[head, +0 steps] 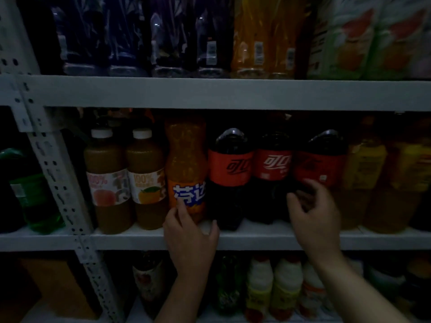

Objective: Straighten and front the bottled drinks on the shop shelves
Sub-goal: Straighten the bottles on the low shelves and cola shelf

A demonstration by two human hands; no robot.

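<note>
- So, my left hand (190, 231) is down at the base of the orange soda bottle (186, 164). The fingers are on its front and left side, the thumb is out on the right, and I'm gripping it loosely.
- That bottle stands upright on the middle shelf (256, 238), blue-and-white label facing me. It's just beside the left cola bottle (229, 169).
- My right hand (314, 215) is up against the right cola bottle (319, 166), fingers curled, tips at the bottom edge of its red label. It's too dim to tell if I'm actually clamped on it or just touching.
- The middle cola bottle (271, 164) sits between those two, label to the front. The right one's label looks turned partly away.
- Left of the orange soda are two juice bottles (107, 180) with white caps, and a green bottle (32, 194) sits past the perforated post (58, 178).
- Right of the colas are yellowish bottles (363, 173).
- The top shelf (210, 92) has dark and orange bottles, too blurry to read.
- On the shelf below are white-bodied bottles (258, 283).
</note>
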